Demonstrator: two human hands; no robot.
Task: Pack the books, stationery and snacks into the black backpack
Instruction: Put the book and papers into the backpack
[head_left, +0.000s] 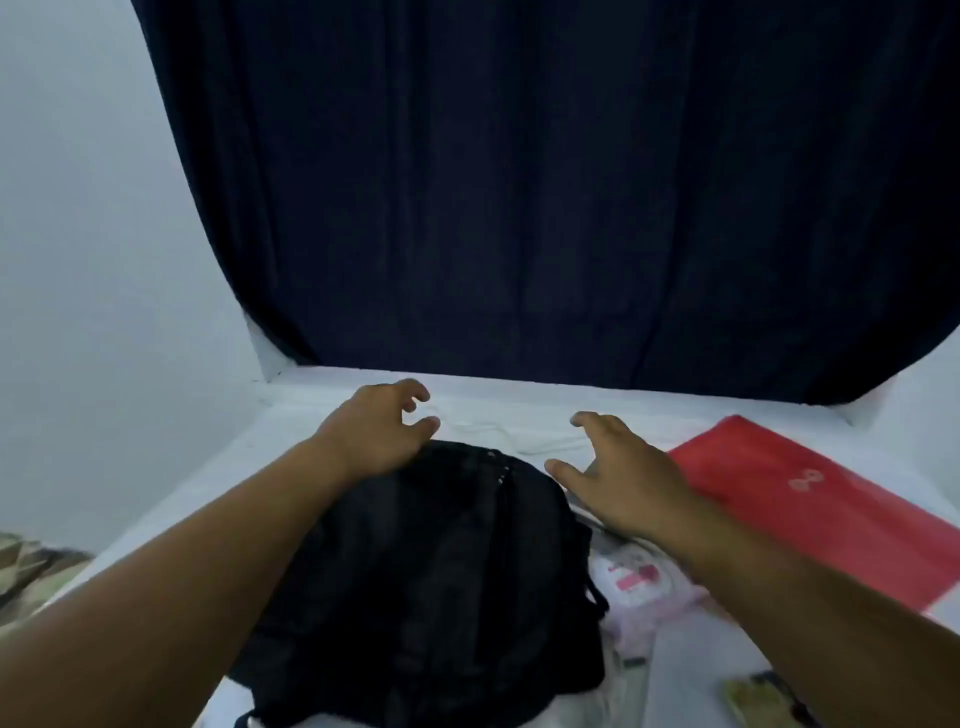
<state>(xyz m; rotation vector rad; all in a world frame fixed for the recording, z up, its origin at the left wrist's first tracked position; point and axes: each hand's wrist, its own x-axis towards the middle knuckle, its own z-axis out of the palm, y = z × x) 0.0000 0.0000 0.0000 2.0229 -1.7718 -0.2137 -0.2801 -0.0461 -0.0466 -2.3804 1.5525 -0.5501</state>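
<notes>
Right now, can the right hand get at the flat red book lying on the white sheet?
Probably yes: the right hand hovers open just left of the flat red book, nothing between them.

A dark navy curtain hangs behind the white sheet, beside pale walls.

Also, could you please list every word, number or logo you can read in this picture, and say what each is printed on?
Nothing can be quoted with certainty.
red folder: a pale mark like a figure eight or two loops, too blurred to read.
pink-and-white packet: pink print, too blurred to read.
black backpack: no text visible.
</notes>
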